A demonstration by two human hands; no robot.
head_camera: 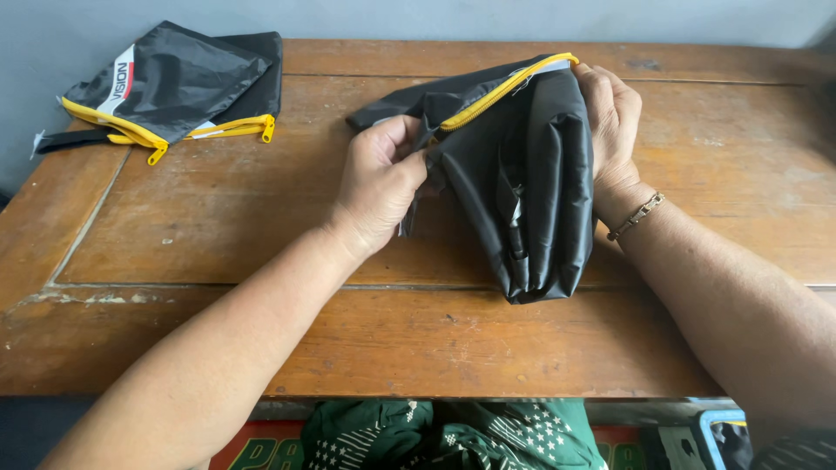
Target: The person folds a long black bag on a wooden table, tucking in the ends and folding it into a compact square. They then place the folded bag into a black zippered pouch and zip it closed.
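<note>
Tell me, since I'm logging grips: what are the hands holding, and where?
Both hold the black pouch: left hand pinches its near-left edge by the yellow zipper; right hand grips its top right corner.

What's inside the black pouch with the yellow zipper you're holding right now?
Nothing shows. The black pouch is folded, its yellow zipper looks closed, left hand and right hand grip its ends. The fabric hides any contents.
</note>
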